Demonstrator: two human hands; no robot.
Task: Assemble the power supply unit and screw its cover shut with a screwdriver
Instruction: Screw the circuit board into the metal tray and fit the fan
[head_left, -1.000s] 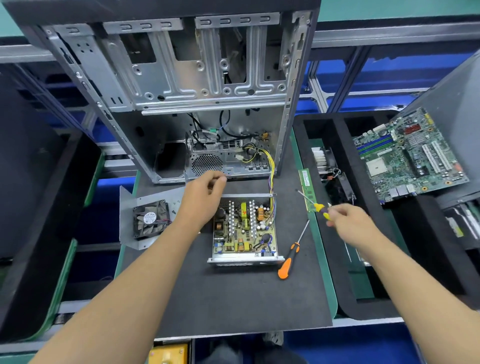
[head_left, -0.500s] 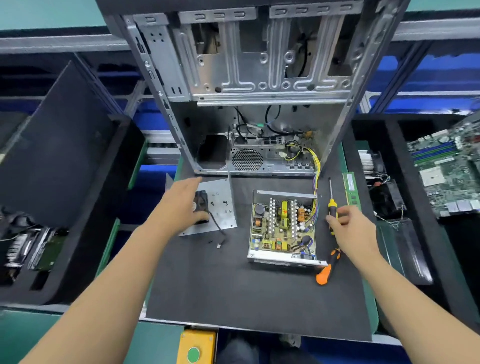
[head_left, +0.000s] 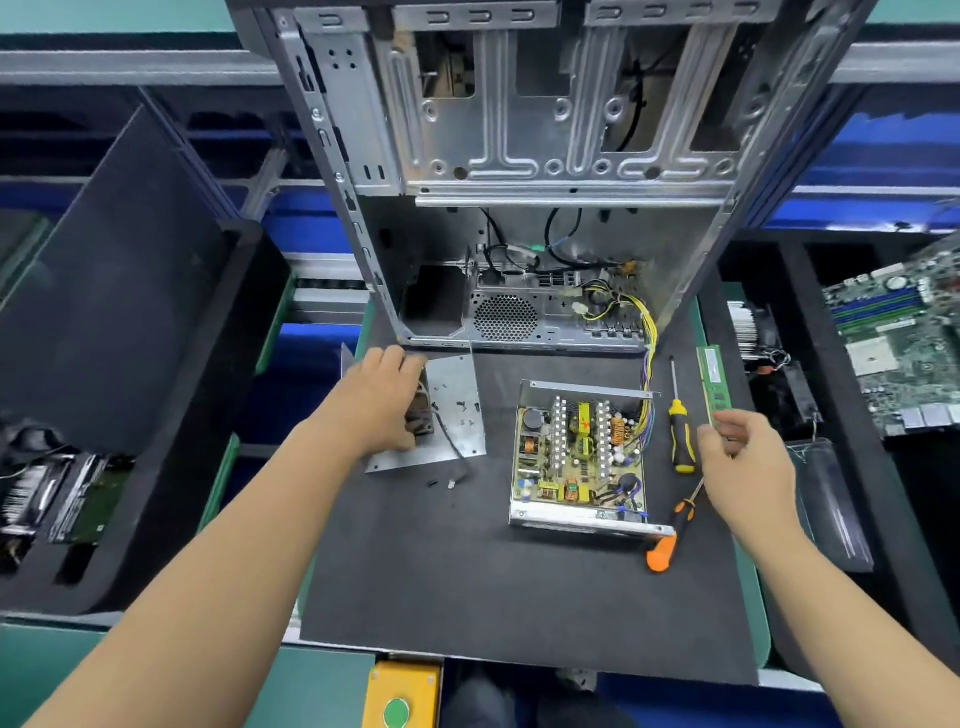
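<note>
Left grip (head_left: 382, 402) curls round the boxy black fan (head_left: 420, 415) on the flat metal cover (head_left: 457, 405); right grip (head_left: 748, 462) hangs loose, empty.

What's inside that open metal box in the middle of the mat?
Inside the open power supply box: a circuit board packed with heat-sink fins, copper coils and capacitors, plus coloured wires leading out to the computer case. Anything beneath the board is hidden.

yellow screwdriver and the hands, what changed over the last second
The right hand set the yellow screwdriver down on the mat beside the open power supply and let go. The left hand moved from the case edge to grip the fan on the cover plate. The orange screwdriver stayed put.
</note>
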